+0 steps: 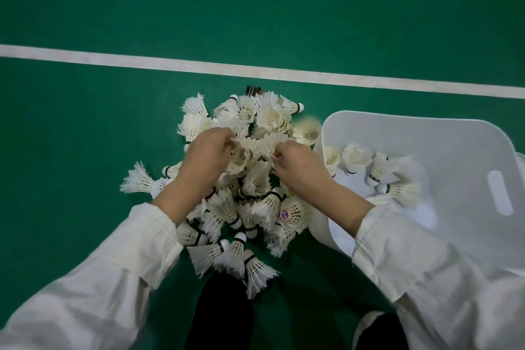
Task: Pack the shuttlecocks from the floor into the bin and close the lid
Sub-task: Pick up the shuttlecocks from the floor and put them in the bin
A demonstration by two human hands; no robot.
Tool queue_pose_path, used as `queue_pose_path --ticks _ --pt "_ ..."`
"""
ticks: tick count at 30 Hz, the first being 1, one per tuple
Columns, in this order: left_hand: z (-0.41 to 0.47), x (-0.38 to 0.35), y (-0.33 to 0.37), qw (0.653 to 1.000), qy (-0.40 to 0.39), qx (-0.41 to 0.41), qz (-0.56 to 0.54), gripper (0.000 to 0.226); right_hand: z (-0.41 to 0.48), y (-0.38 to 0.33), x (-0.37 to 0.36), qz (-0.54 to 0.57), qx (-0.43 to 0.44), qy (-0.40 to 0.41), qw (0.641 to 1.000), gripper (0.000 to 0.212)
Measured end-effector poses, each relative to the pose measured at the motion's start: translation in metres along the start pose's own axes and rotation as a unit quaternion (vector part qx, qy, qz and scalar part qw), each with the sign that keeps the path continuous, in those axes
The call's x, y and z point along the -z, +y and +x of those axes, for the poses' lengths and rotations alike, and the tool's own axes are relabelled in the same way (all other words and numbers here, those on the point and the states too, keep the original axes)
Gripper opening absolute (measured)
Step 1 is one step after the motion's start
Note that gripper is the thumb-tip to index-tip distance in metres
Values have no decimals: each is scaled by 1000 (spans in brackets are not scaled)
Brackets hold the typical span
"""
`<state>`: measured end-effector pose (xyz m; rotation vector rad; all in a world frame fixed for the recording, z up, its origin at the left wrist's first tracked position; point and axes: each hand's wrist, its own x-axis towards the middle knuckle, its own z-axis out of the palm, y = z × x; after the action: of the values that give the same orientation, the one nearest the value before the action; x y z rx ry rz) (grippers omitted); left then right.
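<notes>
Hands: left hand (205, 157) and right hand (299, 169) pinch shuttlecocks (257, 187).
Risk: feathers tangle, some may drop beside the bin (443, 133).

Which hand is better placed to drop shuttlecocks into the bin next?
The right hand. It and the left hand both grip shuttlecocks, but the bin sits open just beside the right hand. The left hand would have to reach across the other arm.
</notes>
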<state>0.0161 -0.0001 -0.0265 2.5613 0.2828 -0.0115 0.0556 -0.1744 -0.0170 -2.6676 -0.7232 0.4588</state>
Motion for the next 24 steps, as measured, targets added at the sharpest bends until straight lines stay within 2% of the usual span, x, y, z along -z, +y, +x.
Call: queue_pose_path --ticks 5,14,19,24 --pt "-4 27 12 999 27 -34 6 8 -10 -4 25 36 27 25 999 20" --pt "11 87 108 987 36 -143 58 21 -44 24 131 37 62 101 992 14" --pt "16 87 177 963 5 -255 87 24 -87 84 167 5 5 129 992 17" --pt "-3 43 222 936 -50 -340 77 22 -130 147 144 8 -81 113 990 19"
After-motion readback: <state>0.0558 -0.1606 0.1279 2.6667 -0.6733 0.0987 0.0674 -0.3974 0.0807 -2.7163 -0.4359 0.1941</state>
